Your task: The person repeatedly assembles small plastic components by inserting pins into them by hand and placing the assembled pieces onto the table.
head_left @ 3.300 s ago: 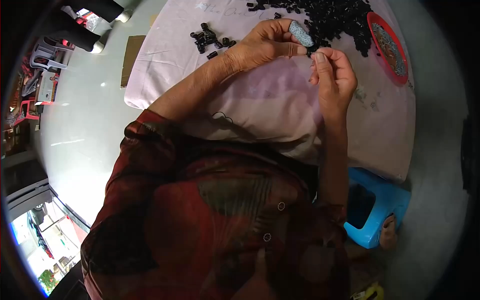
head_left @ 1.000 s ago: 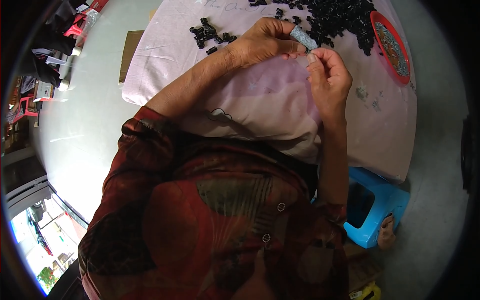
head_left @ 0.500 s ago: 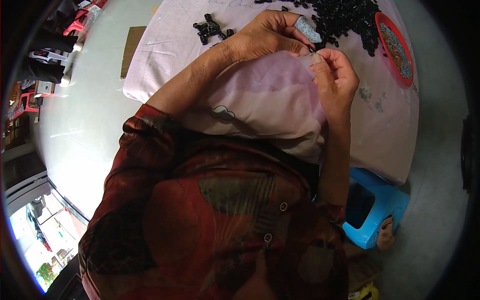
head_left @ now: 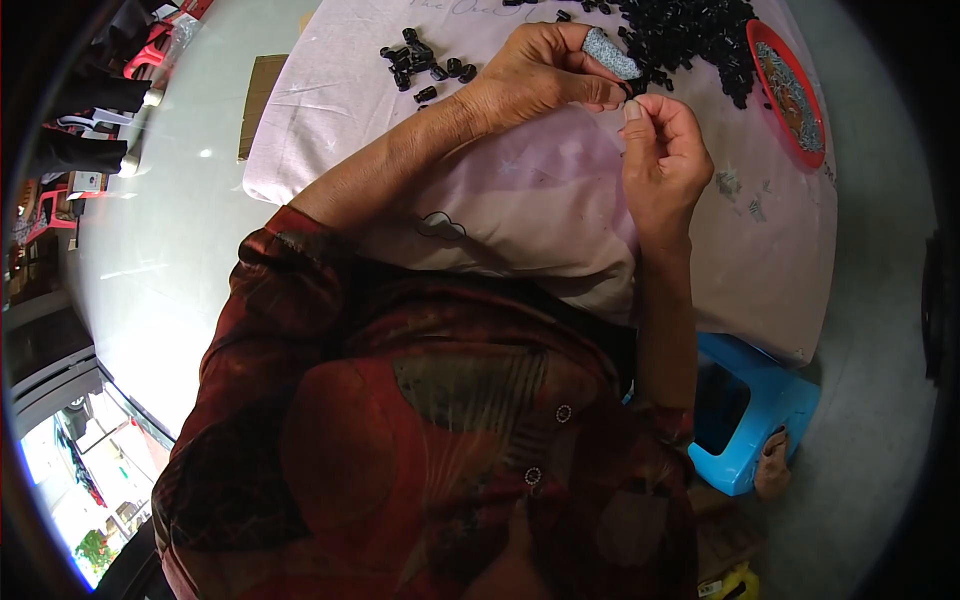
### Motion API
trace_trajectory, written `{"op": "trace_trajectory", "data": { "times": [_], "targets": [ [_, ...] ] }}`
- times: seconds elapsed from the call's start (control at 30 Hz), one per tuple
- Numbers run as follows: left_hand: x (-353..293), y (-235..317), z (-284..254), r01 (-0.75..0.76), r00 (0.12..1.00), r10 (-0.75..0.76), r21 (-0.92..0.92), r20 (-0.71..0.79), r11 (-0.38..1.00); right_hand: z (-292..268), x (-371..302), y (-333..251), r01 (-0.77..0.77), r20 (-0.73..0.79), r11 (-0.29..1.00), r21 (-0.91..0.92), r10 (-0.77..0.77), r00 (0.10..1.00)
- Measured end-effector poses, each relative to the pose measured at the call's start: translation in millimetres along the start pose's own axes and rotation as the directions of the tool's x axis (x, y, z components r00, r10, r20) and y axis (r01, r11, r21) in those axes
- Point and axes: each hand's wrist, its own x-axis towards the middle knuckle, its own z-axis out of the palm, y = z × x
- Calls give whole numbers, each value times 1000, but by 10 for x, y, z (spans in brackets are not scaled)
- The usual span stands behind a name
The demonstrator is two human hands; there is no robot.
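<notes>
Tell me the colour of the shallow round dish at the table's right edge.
The shallow round dish is red, seen in the head view.

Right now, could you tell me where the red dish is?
The red dish sits at the table's far right edge, just right of the black parts pile.

Hands: two, the left hand (head_left: 535,75) and the right hand (head_left: 665,160)
Finger cot: one, grey, on a left finger (head_left: 610,52)
Small heap (head_left: 425,60) of black pieces: about ten
Big heap (head_left: 690,35) of black pieces: too many to count
Red dish (head_left: 790,95): one
Blue stool (head_left: 745,415): one
Cloth-covered table (head_left: 520,210): one
Cardboard sheet (head_left: 260,105) on the floor: one
</notes>
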Motion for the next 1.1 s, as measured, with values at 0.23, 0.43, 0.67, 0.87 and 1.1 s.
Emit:
{"op": "trace_trajectory", "data": {
  "times": [0.23,0.43,0.67,0.87,1.1],
  "targets": [
    [-30,59,73,66,995,-71,-74,-75,995,16,35,-29,-96,-30,979,178,103,994],
    [-38,39,37,129,990,-132,-52,-47,990,-37,17,8,-72,24,996,42,71,997],
    [-13,70,34,289,954,-289,-15,-78,957,-86,90,-34,139,142,971,-193,-113,983],
    [109,63,16,79,995,-25,614,-95,786,-245,117,19,-56,34,960,-273,68,997],
    [201,7,122,-232,957,255,892,137,389,-341,224,-147,-525,111,649,550,567,816]
  ]
}}
